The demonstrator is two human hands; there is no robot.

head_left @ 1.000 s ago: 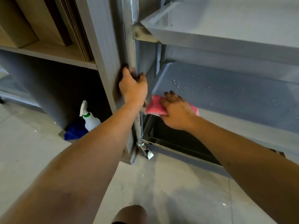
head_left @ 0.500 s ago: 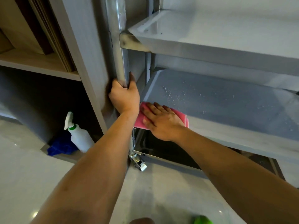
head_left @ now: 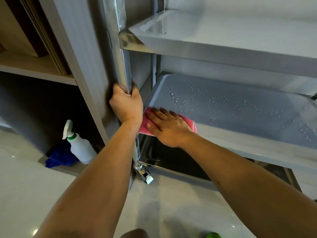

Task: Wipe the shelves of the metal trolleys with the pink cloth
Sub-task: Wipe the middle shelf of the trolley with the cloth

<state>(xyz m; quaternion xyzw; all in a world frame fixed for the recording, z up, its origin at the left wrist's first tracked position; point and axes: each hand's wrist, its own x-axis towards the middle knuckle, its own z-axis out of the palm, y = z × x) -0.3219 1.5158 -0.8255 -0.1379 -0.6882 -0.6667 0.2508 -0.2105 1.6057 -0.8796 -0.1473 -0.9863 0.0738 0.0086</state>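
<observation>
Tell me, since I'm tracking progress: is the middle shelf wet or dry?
Wet: droplets dot the middle shelf beyond the pink cloth.

The cloth (head_left: 173, 124) lay at the middle shelf's (head_left: 240, 107) front-left corner; a spray bottle (head_left: 80, 148) stood left of the trolley.

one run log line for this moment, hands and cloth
left hand: grips trolley post | right hand: flat, pressing pink cloth on middle shelf near corner | shelf: droplets unwiped

white plastic spray bottle (head_left: 80, 149) with green collar, upright at cabinet base edge (head_left: 56, 166); crumpled blue cloth (head_left: 59, 158) touching its left side.
</observation>
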